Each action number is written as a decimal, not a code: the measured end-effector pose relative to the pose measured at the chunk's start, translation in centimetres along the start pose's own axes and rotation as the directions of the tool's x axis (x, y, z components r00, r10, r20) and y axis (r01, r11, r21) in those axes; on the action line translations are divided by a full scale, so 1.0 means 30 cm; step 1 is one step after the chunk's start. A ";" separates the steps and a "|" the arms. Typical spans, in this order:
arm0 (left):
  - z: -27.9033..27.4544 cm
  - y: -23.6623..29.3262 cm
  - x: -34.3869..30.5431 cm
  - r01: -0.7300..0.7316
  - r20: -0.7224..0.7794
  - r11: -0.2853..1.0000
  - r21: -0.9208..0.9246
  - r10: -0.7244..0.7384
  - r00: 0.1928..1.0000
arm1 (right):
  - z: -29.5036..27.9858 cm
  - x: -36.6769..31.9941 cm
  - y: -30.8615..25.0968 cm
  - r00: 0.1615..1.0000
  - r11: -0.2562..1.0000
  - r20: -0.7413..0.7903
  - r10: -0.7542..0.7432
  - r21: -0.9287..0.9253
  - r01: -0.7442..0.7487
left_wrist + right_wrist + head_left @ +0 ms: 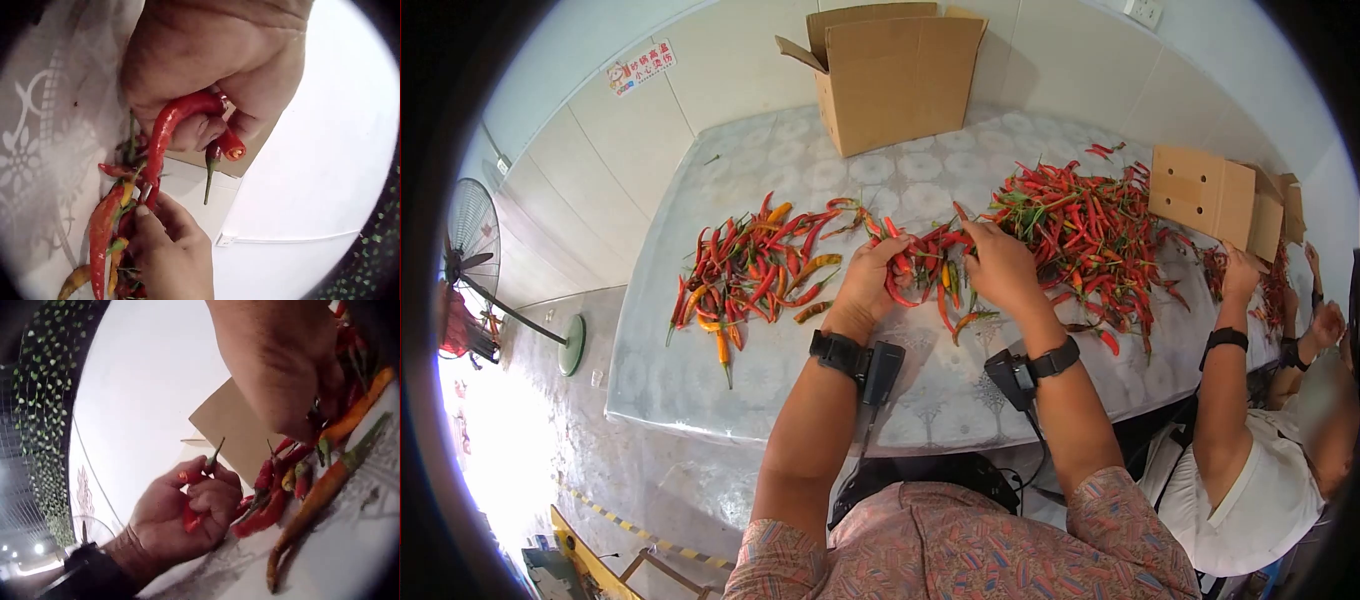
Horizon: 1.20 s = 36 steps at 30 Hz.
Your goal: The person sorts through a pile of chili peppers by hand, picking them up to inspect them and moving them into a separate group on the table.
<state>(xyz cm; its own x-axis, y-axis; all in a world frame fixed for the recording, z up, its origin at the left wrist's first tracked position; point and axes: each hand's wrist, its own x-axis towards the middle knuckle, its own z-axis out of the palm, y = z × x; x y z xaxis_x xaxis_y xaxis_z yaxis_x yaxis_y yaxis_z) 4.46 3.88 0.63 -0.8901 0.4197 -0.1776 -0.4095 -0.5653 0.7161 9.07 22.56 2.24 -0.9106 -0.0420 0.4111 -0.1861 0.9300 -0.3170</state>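
Observation:
Curled fingers of my left hand (870, 284) (212, 56) (181, 519) hold several red peppers; in the left wrist view, a long curved red pepper (164, 130) and one with a cut or broken end (234, 147) stick out. My right hand (1004, 270) (172, 253) (281, 369) is just to the right, at a small group of red, orange and green peppers (948, 284). Its thumb and finger pinch a red pepper in the left wrist view; in the right wrist view its fingertips are partly hidden among peppers.
A spread of red and orange peppers (750, 262) lies at the left, a larger heap (1090, 235) at the right. An open carton (900, 85) stands at the back, another box (1200, 190) at the right. Another person's hand (1243, 272) is beside that box.

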 end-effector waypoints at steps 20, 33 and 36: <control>0.005 0.002 -0.009 0.038 0.092 0.993 0.110 -0.048 0.995 | -0.055 0.012 0.002 0.903 0.170 0.376 0.206 0.895 -0.412; 0.055 0.001 -0.046 -0.064 0.203 0.920 0.388 -0.017 0.979 | 0.000 0.002 -0.086 0.937 0.301 0.317 0.148 0.888 -0.348; 0.055 0.005 -0.047 -0.063 0.171 0.942 0.331 0.005 0.985 | -0.007 0.003 -0.089 0.941 0.263 0.301 0.154 0.906 -0.332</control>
<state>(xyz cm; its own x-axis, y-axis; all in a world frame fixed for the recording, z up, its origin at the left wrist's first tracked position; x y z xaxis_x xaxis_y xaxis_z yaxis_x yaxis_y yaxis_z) 6.00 4.39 2.11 -0.8449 0.5319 -0.0557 -0.2638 -0.3239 0.9086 9.56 20.14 3.29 -0.9967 -0.0061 0.0810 -0.0803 -0.0726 -0.9941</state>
